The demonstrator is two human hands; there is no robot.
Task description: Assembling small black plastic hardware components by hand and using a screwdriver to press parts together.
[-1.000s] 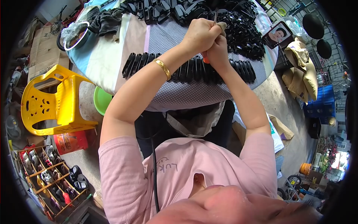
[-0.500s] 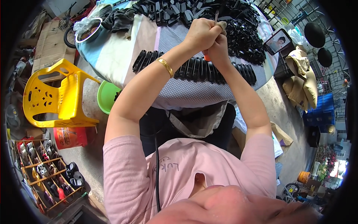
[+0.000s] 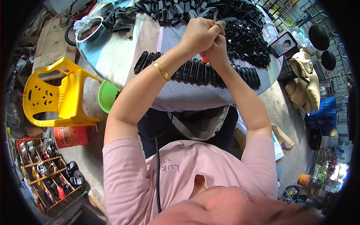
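Note:
My left hand (image 3: 198, 34) and my right hand (image 3: 218, 47) are closed together above the table, fingers overlapping. A thin metal shaft (image 3: 215, 15) points away from them, and an orange handle end (image 3: 204, 59) shows below my right palm, like a screwdriver. Whatever my left fingers hold is hidden. A greyish-tan cover (image 3: 221, 25) wraps a finger where the hands meet. Beneath my wrists, narrow black plastic pieces (image 3: 191, 71) stand side by side in a long row. Past the hands lie a heap of small black parts (image 3: 245, 43) and longer black pieces (image 3: 168, 13).
A patterned cloth (image 3: 123, 48) covers the table. Dark gloves (image 3: 120, 17) and a white-rimmed bowl (image 3: 92, 35) lie at its left, a phone (image 3: 283, 45) at its right. A yellow chair (image 3: 62, 95), a green basin (image 3: 107, 97) and a shoe rack (image 3: 45, 172) stand left.
Both hands have shifted slightly left and stay pressed together around the tool. My left forearm has dropped a little. The row and the heaps look the same.

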